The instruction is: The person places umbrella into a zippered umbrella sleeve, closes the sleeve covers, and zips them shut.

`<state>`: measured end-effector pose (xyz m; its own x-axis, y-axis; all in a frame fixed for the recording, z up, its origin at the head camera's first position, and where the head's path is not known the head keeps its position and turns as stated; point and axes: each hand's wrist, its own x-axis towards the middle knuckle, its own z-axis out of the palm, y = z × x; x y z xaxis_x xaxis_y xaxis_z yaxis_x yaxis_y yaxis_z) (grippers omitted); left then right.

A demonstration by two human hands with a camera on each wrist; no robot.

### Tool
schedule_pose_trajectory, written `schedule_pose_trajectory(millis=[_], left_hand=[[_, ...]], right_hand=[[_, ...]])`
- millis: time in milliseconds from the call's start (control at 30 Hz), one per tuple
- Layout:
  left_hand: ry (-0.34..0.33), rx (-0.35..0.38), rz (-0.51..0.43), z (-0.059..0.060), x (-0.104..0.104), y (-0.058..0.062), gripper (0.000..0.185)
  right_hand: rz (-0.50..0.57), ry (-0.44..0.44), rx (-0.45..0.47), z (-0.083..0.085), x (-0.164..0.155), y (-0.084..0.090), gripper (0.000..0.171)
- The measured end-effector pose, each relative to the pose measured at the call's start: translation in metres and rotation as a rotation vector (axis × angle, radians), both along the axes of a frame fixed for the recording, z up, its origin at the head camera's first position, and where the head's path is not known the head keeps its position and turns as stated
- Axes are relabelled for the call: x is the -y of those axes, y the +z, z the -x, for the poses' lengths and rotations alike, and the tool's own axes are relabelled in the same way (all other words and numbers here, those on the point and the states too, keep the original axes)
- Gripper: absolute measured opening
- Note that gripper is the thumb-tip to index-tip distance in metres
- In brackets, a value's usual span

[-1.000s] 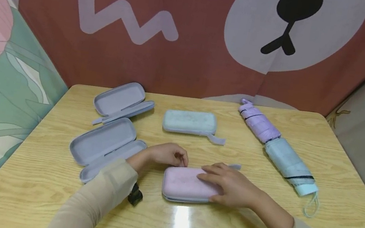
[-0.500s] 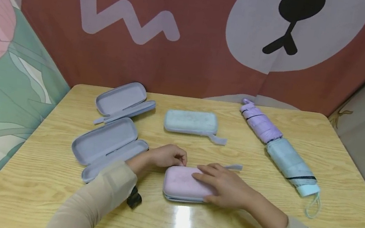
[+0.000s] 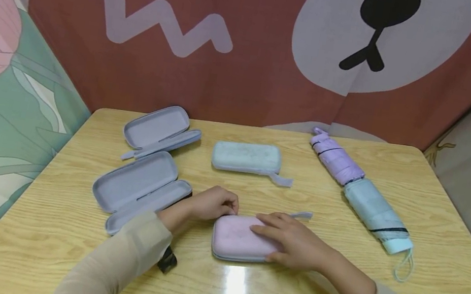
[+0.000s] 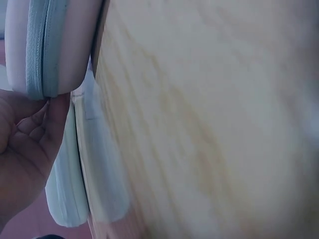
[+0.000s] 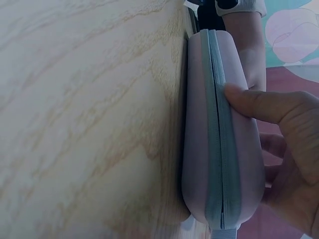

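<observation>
A pink hard-shell zip case (image 3: 239, 237) lies on the table in front of me. My right hand (image 3: 299, 242) grips its right half, fingers over the lid. In the right wrist view the thumb (image 5: 249, 102) presses the case's side beside the grey-blue zipper (image 5: 219, 139), where a thin dark gap runs between the tapes. At the far left corner my left hand (image 3: 212, 203) has its fingers curled in a pinch. The left wrist view shows those fingertips right at the zipper tape (image 4: 47, 59); the pinched part is hidden. A grey strap (image 3: 301, 214) sticks out behind the case.
Two cases stand open on the left, one (image 3: 136, 188) nearer and one (image 3: 157, 129) farther back. A closed mint case (image 3: 246, 157) lies behind the pink one. To the right, a purple folded umbrella (image 3: 337, 160) and a light blue one (image 3: 373, 210) lie end to end.
My left hand has shifted slightly left along the case's back edge. The right hand has slid a little left over the lid and stays on it; the other things have not moved.
</observation>
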<state>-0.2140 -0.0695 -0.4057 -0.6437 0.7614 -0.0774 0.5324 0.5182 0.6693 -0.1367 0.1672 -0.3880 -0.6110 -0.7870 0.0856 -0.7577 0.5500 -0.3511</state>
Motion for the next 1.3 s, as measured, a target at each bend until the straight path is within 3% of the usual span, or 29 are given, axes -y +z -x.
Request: schedule_pose_trajectory(millis=[367,800,1300], left_hand=[[0.073,-0.038,-0.013,-0.0025,0.0054,0.0028,0.013],[0.227,-0.045,-0.058,-0.0011,0.0092,0.0008,0.011],[0.263,-0.134,0.003,0.0000,0.0066,0.0058,0.009]], right_hand=[[-0.032,-0.060,-0.033,-0.0010,-0.0018,-0.0003,0.058],[-0.037,-0.175,-0.080,0.0022,-0.0076,-0.0001,0.060],[-0.035,-0.287,-0.131,0.0078,-0.0034,-0.0039,0.059]])
